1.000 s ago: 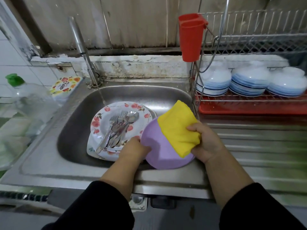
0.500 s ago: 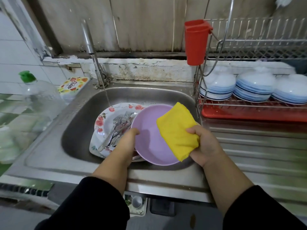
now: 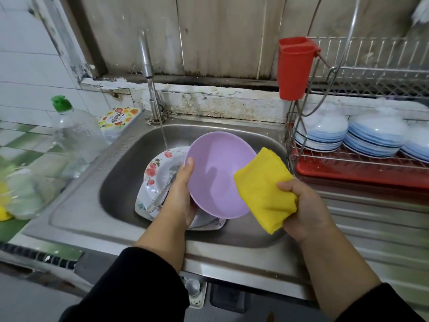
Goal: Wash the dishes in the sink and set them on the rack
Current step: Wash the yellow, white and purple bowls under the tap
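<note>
My left hand grips the left rim of a lilac bowl, thumb on the rim, and holds it tilted over the steel sink with its inside facing me. In my right hand is a folded yellow cloth, which lies against the bowl's right edge. Under the bowl in the sink sit floral plates with spoons and forks on them, partly hidden by my left hand. At the right stands the wire dish rack with stacks of blue-and-white bowls.
Water runs from the tap onto the plates. A red cutlery cup hangs on the rack's corner over a red drip tray. A clear bottle with a green cap and a printed box stand left of the sink.
My left hand has lifted the lilac bowl and turned it from underside-up to inside facing me. The cloth has slid from the bowl's middle to its right edge.
</note>
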Tool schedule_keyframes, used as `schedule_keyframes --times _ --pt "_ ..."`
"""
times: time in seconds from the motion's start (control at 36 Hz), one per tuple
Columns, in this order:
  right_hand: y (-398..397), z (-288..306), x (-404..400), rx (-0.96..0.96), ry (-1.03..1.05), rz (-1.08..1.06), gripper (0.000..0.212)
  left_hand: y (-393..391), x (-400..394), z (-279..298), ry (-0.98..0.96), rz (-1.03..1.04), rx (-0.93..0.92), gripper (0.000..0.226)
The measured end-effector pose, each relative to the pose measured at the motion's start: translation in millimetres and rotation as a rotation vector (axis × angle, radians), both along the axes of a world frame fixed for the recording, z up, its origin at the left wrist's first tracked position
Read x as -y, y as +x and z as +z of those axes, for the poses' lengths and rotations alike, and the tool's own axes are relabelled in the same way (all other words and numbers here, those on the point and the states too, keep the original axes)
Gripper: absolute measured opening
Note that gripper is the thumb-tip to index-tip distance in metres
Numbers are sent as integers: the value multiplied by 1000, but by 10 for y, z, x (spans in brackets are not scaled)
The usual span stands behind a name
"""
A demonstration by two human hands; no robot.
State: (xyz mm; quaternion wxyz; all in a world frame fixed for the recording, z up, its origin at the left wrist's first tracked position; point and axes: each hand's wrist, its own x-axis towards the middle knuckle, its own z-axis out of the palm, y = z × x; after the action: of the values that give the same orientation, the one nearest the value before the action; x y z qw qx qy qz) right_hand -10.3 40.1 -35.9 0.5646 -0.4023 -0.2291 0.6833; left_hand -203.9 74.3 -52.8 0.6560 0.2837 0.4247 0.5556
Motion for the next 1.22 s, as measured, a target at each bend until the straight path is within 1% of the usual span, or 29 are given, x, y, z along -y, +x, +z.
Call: schedule_keyframes --times 0.08,0.14,0.19,0.25,0.31,0.33,0.39,0.42,0.47,0.5,0.53,0.56,0.58,0.64,0.67,0.72,0.75,0.81,0.86,0.89,0.92,0.94,0.97,1.0,1.06,1.11,1.14,1.19,1.22 --pt "-157 112 -122 245 108 14 29 19 -32 -11 17 19 -2 66" --pt "-318 128 -263 534 160 42 25 31 -42 -27 28 12 20 60" --pt "-525 83 -428 838 203 98 16 55 -31 -23 36 -36 42 44" --pt "-777 -2 -516 1036 245 217 20 83 -26 -23 47 -85 22 43" --pt "-986 -119 -553 1232 300 245 28 95 -33 -33 53 -84 23 49" --pt "-1049 -141 -539 1274 329 251 32 91 -39 -38 45 -73 47 51" --pt "-1041 -143 -504 1329 368 408 34 65 -50 -48 15 -31 92 52" --pt "-976 -116 -493 1420 383 541 33 53 -50 -47 12 -15 100 50" --pt "-794 -84 -510 1712 395 775 32 56 -51 -61 31 -23 96 47" --pt "-706 -71 -547 1871 393 838 31 69 -48 -68 34 -41 92 46" --pt "-637 -56 -591 2024 398 842 30 81 -40 -61 33 -57 84 45" --pt "-589 -52 -643 2129 392 780 28 84 -42 -65 33 -68 79 43" --pt "-566 -46 -691 2176 383 679 27 81 -42 -62 29 -75 84 39" --pt "-601 -49 -774 2166 451 449 32 72 -32 -38 21 -85 106 34" --pt "-641 -71 -792 2118 501 361 34 67 -29 -39 33 -103 111 34" --pt "-767 -119 -770 1931 594 229 36 65 -38 -52 56 -121 115 41" --pt "-833 -129 -726 1826 622 210 35 69 -42 -52 56 -120 126 44" --pt "-917 -111 -592 1659 623 347 30 71 -52 -50 57 -121 161 42" --pt "-877 -76 -480 1567 543 622 27 72 -54 -41 42 -108 203 38" --pt "-809 -47 -461 1593 488 748 27 76 -54 -40 37 -102 211 37" --pt "-731 -11 -473 1695 452 845 27 77 -51 -38 30 -103 214 37" --pt "-670 22 -513 1834 423 890 27 75 -48 -42 22 -104 212 39" --pt "-618 55 -585 1985 405 874 27 75 -50 -38 16 -103 202 41" --pt "-585 88 -649 2094 379 782 25 69 -45 -39 17 -106 194 43" --pt "-601 116 -756 2148 321 484 23 64 -41 -37 23 -144 206 49" --pt "-731 64 -788 1981 365 262 21 72 -31 -25 36 -184 229 51" --pt "-819 11 -768 1838 396 221 19 70 -29 -17 44 -190 236 50" --pt "-972 -28 -619 1542 446 294 17 56 -28 -11 45 -190 257 52" --pt "-1004 -20 -539 1473 454 406 18 48 -31 -7 37 -183 260 52"
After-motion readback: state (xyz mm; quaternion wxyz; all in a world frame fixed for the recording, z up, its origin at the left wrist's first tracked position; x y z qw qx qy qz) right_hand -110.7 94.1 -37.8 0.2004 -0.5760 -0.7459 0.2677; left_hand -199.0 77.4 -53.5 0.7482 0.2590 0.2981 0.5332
